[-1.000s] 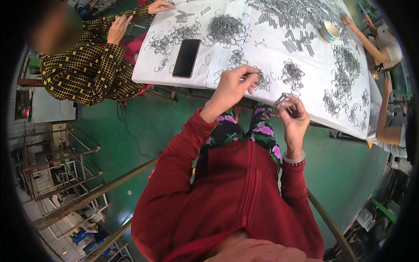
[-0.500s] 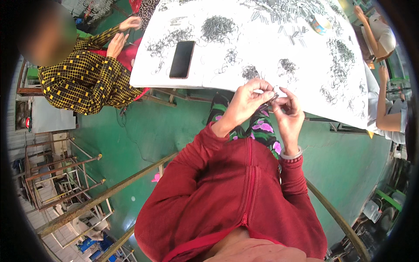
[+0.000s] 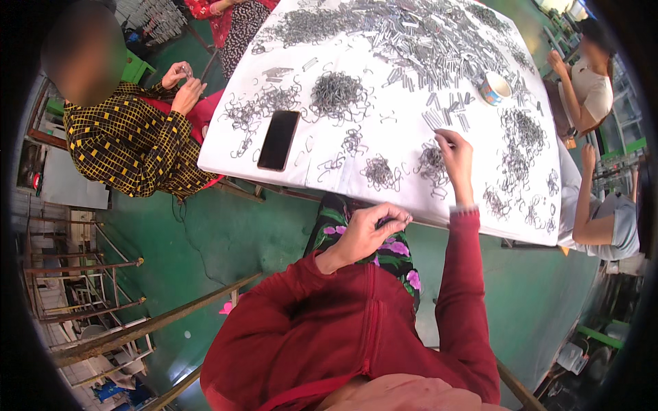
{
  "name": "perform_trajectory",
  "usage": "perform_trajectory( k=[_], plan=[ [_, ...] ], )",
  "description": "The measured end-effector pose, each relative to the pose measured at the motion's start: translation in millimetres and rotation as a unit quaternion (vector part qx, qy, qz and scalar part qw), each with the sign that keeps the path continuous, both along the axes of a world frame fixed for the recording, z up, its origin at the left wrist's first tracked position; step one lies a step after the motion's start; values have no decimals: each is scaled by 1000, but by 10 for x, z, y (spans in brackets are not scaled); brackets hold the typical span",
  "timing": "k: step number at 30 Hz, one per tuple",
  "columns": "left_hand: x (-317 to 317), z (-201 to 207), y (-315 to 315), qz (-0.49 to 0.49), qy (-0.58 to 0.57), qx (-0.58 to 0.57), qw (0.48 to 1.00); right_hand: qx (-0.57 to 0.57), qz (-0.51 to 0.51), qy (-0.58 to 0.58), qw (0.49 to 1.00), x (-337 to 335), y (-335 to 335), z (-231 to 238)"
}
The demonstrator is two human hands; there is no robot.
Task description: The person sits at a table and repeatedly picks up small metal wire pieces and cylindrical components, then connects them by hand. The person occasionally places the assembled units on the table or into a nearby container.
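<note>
We have our right hand (image 3: 456, 161) stretched out over the white table (image 3: 322, 181), fingertips pinched down at the edge of a small pile of wire clips (image 3: 433, 163); whether a clip is already between them we cannot tell. Our left hand (image 3: 370, 229) waits off the table's near edge above our lap, fingers curled and pinched on something small and hidden, probably a clip. To do this pick well, we judge it best to lift one clip from the pile's loose rim rather than its tangled middle, and shake it free before bringing it back. Another small heap (image 3: 381, 171) lies just at nine o'clock of the pile, a black phone (image 3: 279, 140) farther the same way, and short metal tubes (image 3: 439, 118) at twelve o'clock.
</note>
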State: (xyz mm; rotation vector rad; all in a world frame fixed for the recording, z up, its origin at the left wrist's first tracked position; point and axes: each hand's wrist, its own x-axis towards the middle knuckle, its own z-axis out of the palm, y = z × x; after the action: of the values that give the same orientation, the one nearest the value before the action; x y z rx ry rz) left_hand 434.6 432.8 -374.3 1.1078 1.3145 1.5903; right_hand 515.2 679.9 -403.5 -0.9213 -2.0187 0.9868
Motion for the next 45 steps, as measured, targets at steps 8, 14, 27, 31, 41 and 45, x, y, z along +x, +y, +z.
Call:
perform_trajectory(
  k=[8,14,27,31,41,45],
  plan=[
    [-49,100,-108,16,68,-20,997,247,25,-247,937,-542,982,-753],
    [-97,-51,-98,8,62,0,998,-133,85,-11,987,-207,125,77],
    [-124,35,71,1,108,26,994,-208,42,219,952,445,-1496,503],
    [-181,-43,21,-2,121,14,993,-215,39,233,948,403,-1557,483],
    [-1622,-490,719,271,353,-87,891,-275,54,234,931,475,-1639,401],
    [-1884,-743,1047,246,491,-220,806,-281,58,221,932,466,-1653,444]
  ],
)
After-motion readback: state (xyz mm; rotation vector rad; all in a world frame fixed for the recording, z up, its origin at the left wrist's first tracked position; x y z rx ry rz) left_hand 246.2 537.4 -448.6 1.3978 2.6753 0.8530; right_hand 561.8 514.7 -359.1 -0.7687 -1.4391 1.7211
